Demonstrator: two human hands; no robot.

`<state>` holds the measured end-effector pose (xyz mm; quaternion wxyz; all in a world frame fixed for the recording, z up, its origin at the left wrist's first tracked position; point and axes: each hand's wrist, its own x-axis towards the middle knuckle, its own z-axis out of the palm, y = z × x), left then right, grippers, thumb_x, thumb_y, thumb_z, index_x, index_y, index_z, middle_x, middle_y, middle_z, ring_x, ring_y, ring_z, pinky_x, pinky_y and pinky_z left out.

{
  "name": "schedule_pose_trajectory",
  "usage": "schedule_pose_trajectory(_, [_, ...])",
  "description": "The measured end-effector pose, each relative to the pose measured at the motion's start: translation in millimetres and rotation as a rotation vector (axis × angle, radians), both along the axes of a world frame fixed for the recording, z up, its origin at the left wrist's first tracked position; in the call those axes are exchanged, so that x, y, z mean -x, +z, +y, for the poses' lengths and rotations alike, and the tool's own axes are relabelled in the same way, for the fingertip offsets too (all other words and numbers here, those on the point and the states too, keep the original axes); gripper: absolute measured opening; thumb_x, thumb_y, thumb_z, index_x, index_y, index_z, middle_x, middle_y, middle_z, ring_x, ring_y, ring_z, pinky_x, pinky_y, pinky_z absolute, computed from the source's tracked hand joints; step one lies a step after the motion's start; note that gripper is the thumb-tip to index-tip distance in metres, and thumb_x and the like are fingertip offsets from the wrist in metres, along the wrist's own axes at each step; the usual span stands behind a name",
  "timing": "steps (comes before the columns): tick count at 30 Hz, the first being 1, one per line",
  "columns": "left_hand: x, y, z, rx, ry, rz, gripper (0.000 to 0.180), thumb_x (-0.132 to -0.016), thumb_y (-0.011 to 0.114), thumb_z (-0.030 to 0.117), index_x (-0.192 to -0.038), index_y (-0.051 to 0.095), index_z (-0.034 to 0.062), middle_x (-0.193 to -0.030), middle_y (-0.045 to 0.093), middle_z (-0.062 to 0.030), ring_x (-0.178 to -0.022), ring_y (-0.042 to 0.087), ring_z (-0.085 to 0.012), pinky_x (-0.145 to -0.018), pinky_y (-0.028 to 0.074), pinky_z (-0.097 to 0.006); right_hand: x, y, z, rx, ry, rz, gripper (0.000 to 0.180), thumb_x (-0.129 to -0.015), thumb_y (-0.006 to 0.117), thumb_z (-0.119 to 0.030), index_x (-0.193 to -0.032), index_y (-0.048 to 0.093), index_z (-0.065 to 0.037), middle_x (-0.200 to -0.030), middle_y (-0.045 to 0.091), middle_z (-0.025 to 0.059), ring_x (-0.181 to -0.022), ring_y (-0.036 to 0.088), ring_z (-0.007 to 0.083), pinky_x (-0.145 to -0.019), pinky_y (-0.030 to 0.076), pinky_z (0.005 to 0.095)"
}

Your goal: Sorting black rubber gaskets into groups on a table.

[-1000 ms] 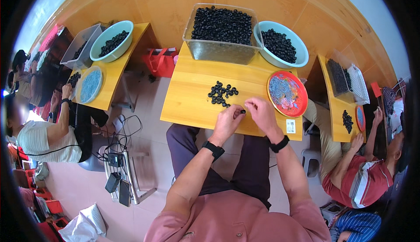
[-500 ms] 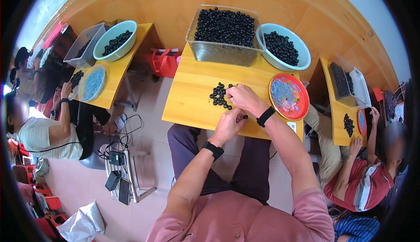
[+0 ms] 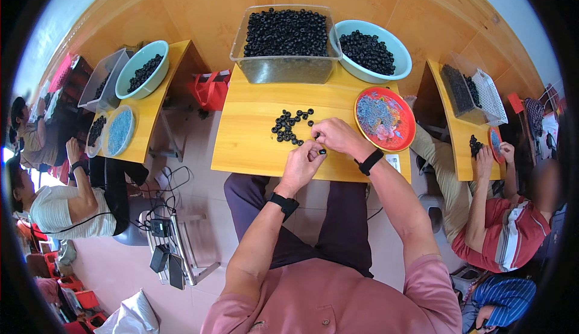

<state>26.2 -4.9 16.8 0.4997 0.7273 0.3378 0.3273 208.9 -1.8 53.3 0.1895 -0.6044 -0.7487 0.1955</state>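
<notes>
My left hand (image 3: pixel 303 164) is closed above the table's near part, pinching a small black ring-shaped part (image 3: pixel 322 151) that pokes out by the fingertips. Just right of it and a little farther off, my right hand (image 3: pixel 339 136) is also closed, with a small black part (image 3: pixel 317 135) at its fingertips. The hands are close together. Left of and beyond them lies a loose heap of black ring-shaped parts (image 3: pixel 287 124) on the yellow table (image 3: pixel 247 147). To the right stands a red flowered tray (image 3: pixel 403 138) with tiny bluish pieces (image 3: pixel 377 114) in it.
At the table's back stand a clear bin (image 3: pixel 283 71) and a pale blue basin (image 3: pixel 401 65), both full of black parts. Co-workers sit at tables left and right. A metal stool (image 3: pixel 181 246) with cables is on the floor, left; a red bag (image 3: pixel 211 92) lies behind.
My right hand has come away from the heap with a black part at its fingertips. The left hand has turned slightly, still pinching its part. The whole view has shifted.
</notes>
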Motion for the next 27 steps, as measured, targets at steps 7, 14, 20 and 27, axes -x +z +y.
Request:
schedule_pose_trajectory(7, [3, 3, -2, -0.015, -0.012, 0.012, 0.02, -0.083, 0.076, 0.009, -0.097, 0.065, 0.0003, -0.074, 0.064, -0.01, -0.063, 0.06, -0.0183, -0.064, 0.052, -0.032, 1, 12, -21, 0.002, -0.117, 0.006, 0.023, -0.076, 0.068, -0.01, -0.099, 0.069, -0.007, -0.095, 0.071, 0.0149, -0.091, 0.068, 0.0349, -0.076, 0.054, 0.046])
schedule_pose_trajectory(14, [5, 5, -2, -0.048, -0.086, 0.063, 0.022, -0.08, 0.078, 0.011, -0.095, 0.066, 0.0011, -0.076, 0.062, -0.0107, -0.064, 0.058, -0.0193, -0.063, 0.05, -0.034, 7, 5, -20, -0.056, -0.049, -0.052, 0.016, -0.076, 0.067, -0.012, -0.091, 0.07, -0.007, -0.089, 0.069, 0.0134, -0.085, 0.067, 0.0348, -0.073, 0.053, 0.0469])
schedule_pose_trajectory(20, [4, 11, -3, 0.014, -0.04, 0.079, 0.019, -0.084, 0.078, 0.012, -0.095, 0.067, 0.0004, -0.071, 0.064, -0.004, -0.064, 0.057, -0.0096, -0.063, 0.049, -0.027, -1, 1, -40, -0.213, -0.158, 0.171, 0.011, -0.083, 0.066, -0.013, -0.087, 0.07, -0.003, -0.085, 0.069, 0.0139, -0.082, 0.068, 0.0346, -0.071, 0.053, 0.0453])
schedule_pose_trajectory(27, [2, 7, -2, 0.029, -0.02, 0.048, 0.018, -0.085, 0.077, 0.01, -0.097, 0.067, -0.0003, -0.071, 0.064, -0.0066, -0.061, 0.057, -0.012, -0.061, 0.05, -0.028, 2, -7, -68, -0.056, -0.338, 0.35, 0.014, -0.086, 0.069, -0.011, -0.092, 0.07, 0.001, -0.082, 0.072, 0.018, -0.072, 0.07, 0.0319, -0.067, 0.055, 0.0381])
